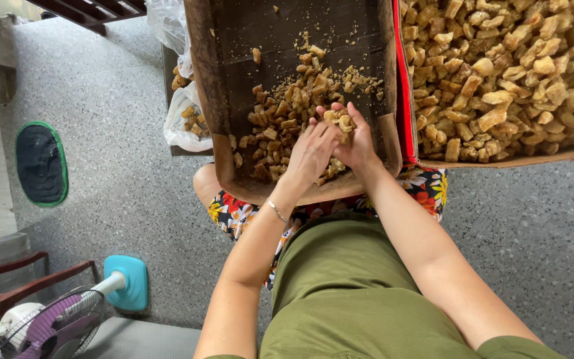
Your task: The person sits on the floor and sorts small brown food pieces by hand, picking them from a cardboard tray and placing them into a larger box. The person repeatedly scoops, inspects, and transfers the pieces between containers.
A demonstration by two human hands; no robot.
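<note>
Two hands gathering golden-brown fried pieces in a cardboard tray held on the lap.

Left to right: a dark mat with a green edge (41, 163) on the speckled floor (114, 133); a fan with a teal base (68, 312) at lower left; a clear plastic bag (184, 123) of the same pieces beside the tray; a dark cardboard tray (234, 80), tilted toward the person, with loose fried pieces (280, 116) piled near its lower edge. Left hand (310, 151), thin bracelet (276, 210) at the wrist, fingers pressed together and cupped against the pile. Right hand (357, 143) touches the left, fingers curled around a small clump of pieces. Farther right, a red-edged box (404, 86) heaped full of pieces (499, 73).
</note>
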